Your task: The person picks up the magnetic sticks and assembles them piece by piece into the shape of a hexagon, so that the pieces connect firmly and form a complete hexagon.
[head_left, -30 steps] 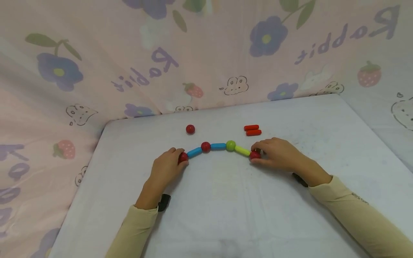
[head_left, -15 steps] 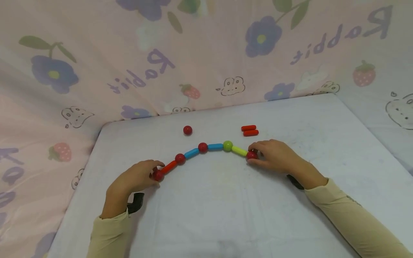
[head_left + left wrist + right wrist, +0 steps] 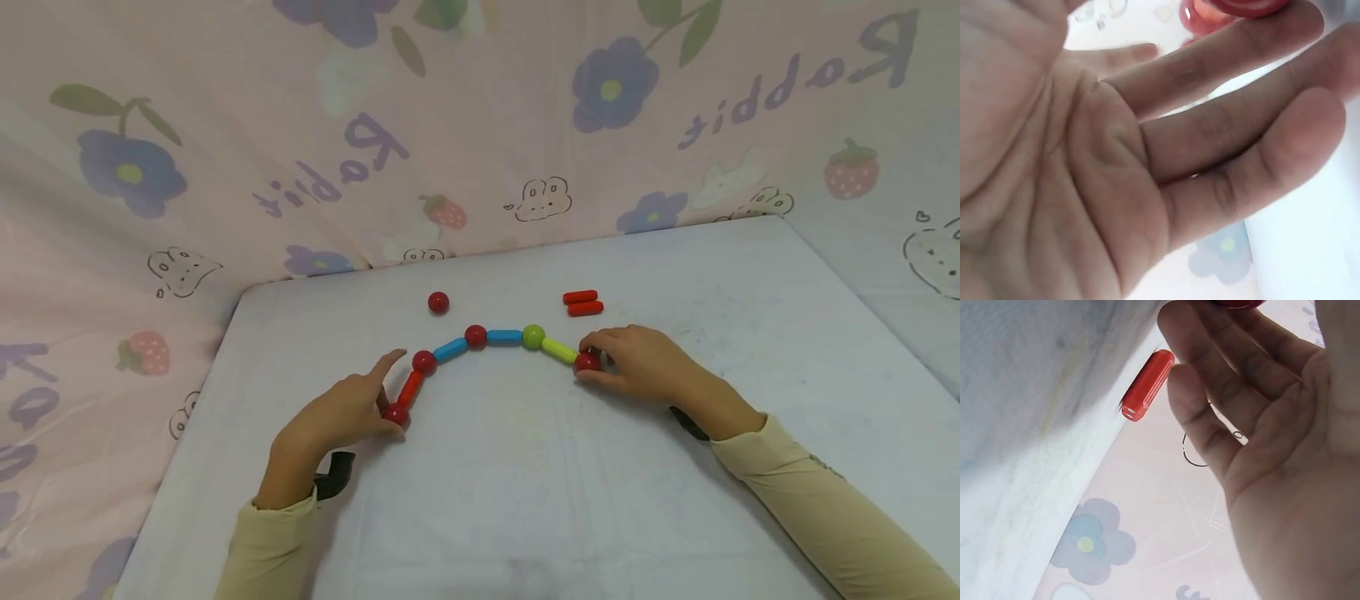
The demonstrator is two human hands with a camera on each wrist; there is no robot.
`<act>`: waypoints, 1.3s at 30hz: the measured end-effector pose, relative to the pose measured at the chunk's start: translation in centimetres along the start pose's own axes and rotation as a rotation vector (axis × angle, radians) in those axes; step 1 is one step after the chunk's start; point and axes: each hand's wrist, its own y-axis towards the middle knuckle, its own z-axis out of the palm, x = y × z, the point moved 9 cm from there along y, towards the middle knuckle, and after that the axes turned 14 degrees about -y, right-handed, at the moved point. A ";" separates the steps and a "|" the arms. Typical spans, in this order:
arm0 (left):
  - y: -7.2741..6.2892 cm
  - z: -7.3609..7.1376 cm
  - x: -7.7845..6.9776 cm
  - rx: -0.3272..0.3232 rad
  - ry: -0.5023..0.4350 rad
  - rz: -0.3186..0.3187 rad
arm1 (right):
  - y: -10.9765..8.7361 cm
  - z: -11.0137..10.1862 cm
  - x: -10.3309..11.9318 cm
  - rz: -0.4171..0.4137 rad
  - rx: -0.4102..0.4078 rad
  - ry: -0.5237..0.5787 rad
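Note:
A curved chain of balls and rods lies on the white table. At its lower left end, my left hand (image 3: 341, 417) holds a red ball (image 3: 396, 415) between thumb and fingers, the index finger stretched out above. From there run a red rod (image 3: 410, 388), a red ball (image 3: 423, 362), a blue rod (image 3: 450, 349), another red ball (image 3: 476, 336), a second blue rod (image 3: 504, 337), a green ball (image 3: 533, 337) and a yellow-green rod (image 3: 559, 350). The red ball (image 3: 587, 363) at the right end is pinched by my right hand (image 3: 645, 362).
Behind the chain sits a loose red ball (image 3: 438, 302). Two loose red rods (image 3: 583, 302) lie side by side farther right; one red rod (image 3: 1149, 385) shows in the right wrist view. A patterned cloth (image 3: 465, 108) hangs along the table's back edge.
My left hand moved down and left to the chain's end ball, bringing the red rod into sight, then slid right; the rod now slants more steeply. The right hand stays at its ball.

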 end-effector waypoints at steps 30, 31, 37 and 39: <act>1.5 0.2 -2.2 -0.129 -0.062 0.296 | 0.1 0.0 0.2 -0.012 0.016 0.021; 1.5 0.2 -2.3 -0.123 -0.073 0.301 | 0.1 0.0 0.2 -0.016 0.014 0.024; 1.7 1.4 -3.0 -0.073 -0.073 0.295 | 0.2 -0.3 0.5 -0.034 0.002 0.034; 1.8 1.9 -3.2 -0.061 -0.040 0.284 | 0.2 -0.2 0.6 -0.035 0.002 0.035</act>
